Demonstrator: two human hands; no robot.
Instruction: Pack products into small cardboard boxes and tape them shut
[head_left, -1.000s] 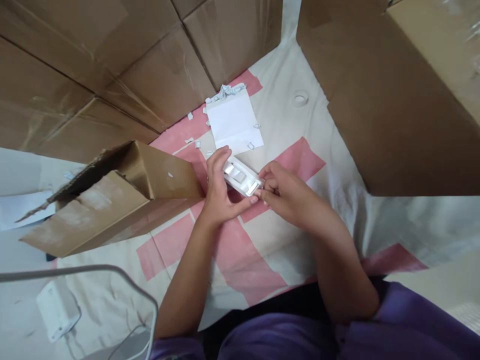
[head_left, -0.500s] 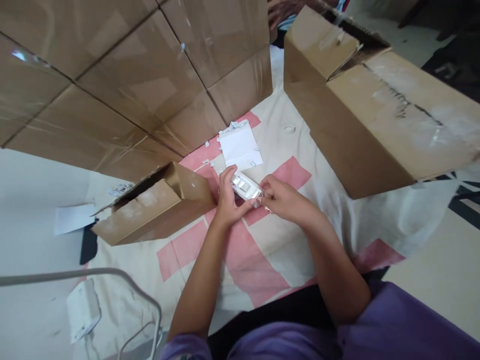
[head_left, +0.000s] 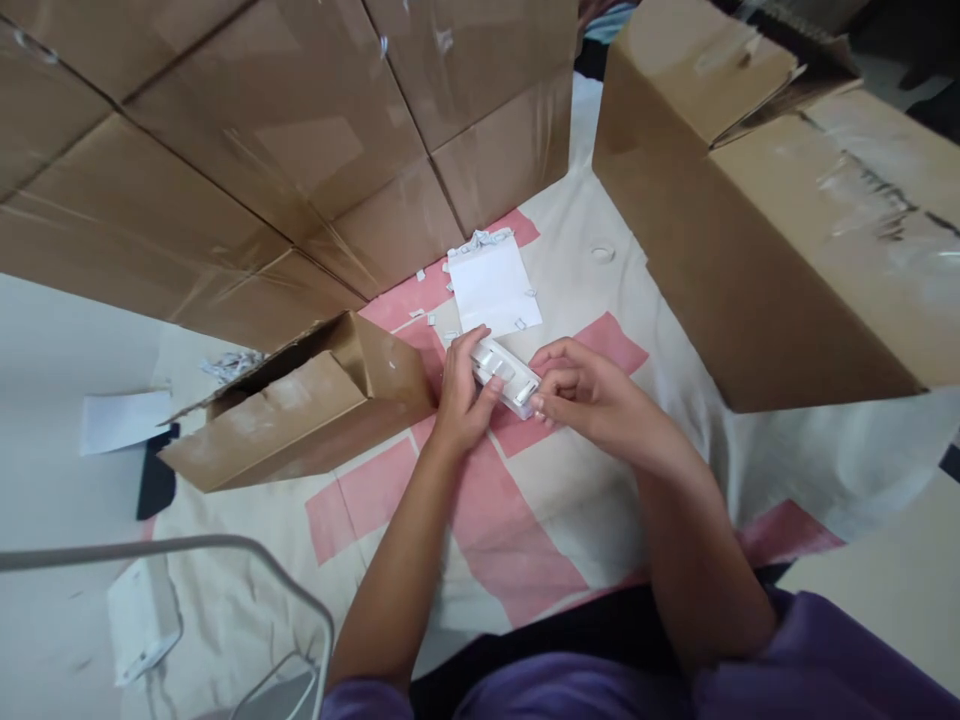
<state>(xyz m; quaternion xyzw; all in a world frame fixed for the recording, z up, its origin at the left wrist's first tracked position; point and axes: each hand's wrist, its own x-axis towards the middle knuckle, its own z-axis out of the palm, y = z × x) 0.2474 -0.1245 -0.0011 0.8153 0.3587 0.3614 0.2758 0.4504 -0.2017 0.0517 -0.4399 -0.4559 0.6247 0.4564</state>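
A small white oblong plastic device (head_left: pixel 511 374) with raised rectangular parts on its face is held above the cloth. My left hand (head_left: pixel 460 396) wraps round its left side, the thumb lying across the top face. At the device's right end is my right hand (head_left: pixel 592 398), thumb and fingers pinched together by the edge. Whatever sits in that pinch is too small to make out. Just beyond the device lies a white paper sheet (head_left: pixel 495 288), with small label scraps (head_left: pixel 480 242) bunched along its far edge and a few scattered nearby.
Taped cardboard cartons (head_left: pixel 292 160) form a wall at the back left. An open small carton (head_left: pixel 322 440) stands left of my hands, a larger one (head_left: pixel 697 260) to the right. A white ring (head_left: pixel 602 253) lies on the cloth. A grey cable (head_left: pixel 247 543) crosses the lower left.
My left thumb has shifted from the device's near edge onto its face. The right fingers have drawn back slightly from its end. The whole view has moved a little.
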